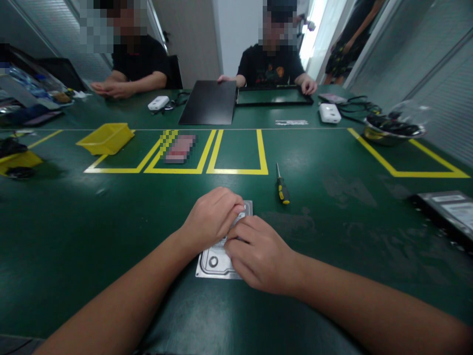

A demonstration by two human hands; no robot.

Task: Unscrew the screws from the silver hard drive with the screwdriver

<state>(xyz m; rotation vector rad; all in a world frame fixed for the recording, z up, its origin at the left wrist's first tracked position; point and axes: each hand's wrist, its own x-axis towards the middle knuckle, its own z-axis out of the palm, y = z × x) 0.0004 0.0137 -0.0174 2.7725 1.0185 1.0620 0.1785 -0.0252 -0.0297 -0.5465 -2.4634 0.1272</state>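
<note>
A silver hard drive cover plate [218,265] lies on the green table, with its lower left corner and upper right edge showing. Over its upper part is my left hand [215,217], fingers bent and pressed together at the plate's label. My right hand [258,251] rests on the plate's right side with its fingers curled inward, close to the left fingertips. Whatever the fingertips pinch is hidden beneath them. A black and yellow screwdriver [283,190] lies on the table beyond my right hand.
At the right edge lies a hard drive [453,209] with small screws around it. Yellow tray [109,139], pixelated phone [181,148] and metal bowl [391,133] stand farther back. Across the table [111,207] two people sit, one touching a black panel [209,102] and a frame [274,103].
</note>
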